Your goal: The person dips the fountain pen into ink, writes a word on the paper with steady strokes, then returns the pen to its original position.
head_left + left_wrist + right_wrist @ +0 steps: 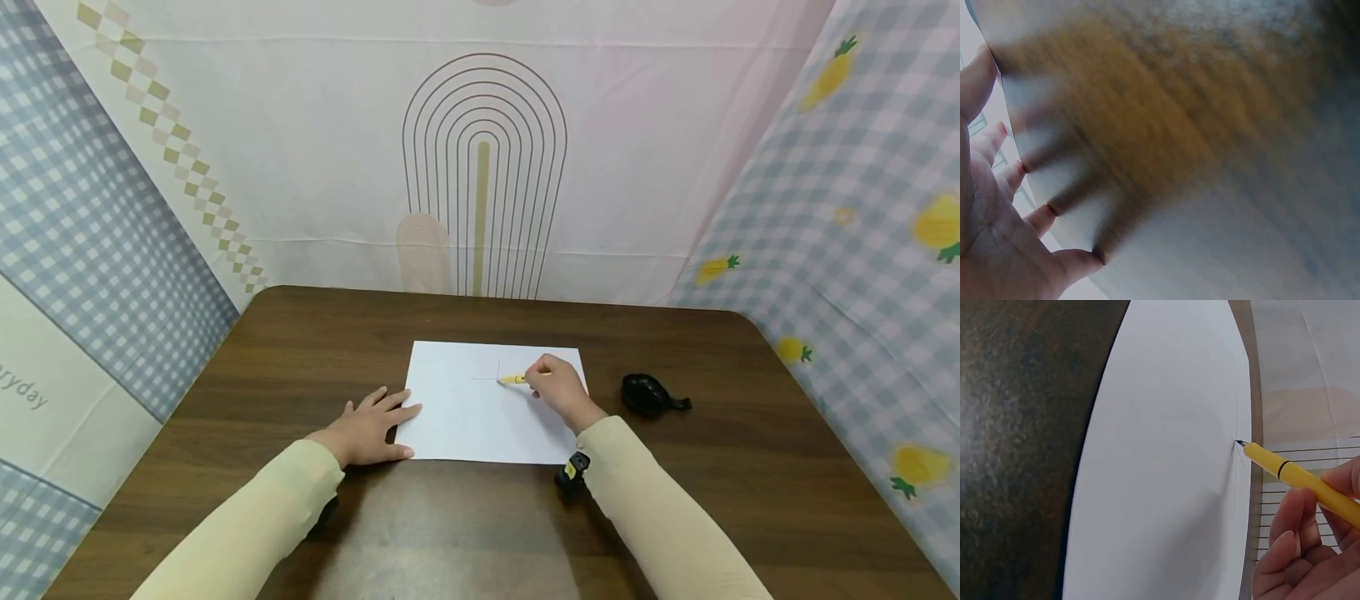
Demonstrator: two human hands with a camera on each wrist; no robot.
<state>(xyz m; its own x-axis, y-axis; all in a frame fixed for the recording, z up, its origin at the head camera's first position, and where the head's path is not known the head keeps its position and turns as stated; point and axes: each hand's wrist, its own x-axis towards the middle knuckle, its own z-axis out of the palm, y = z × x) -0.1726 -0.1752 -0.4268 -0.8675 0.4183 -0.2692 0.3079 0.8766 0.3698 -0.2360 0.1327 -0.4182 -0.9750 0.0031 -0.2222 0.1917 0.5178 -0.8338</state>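
A white sheet of paper point(465, 425) lies on the brown wooden table, with thin crossing lines drawn on its upper part. My right hand point(557, 387) pinches a yellow pen point(513, 379) between thumb and fingers. In the right wrist view the pen's dark tip meets the paper point(1154, 425) where a long thin line and a short slanted stroke come together. At the sheet's left edge, my left hand point(367, 429) rests with spread, straight fingers, the fingertips on the paper. The left wrist view shows that hand's fingertips point(1094, 257) pressing down.
To the right of the paper, a black rounded thing point(643, 395) with a short neck lies on the table point(720, 467). A patterned white cloth point(315, 150) hangs behind the table, and checked cloths point(840, 250) hang at both sides.
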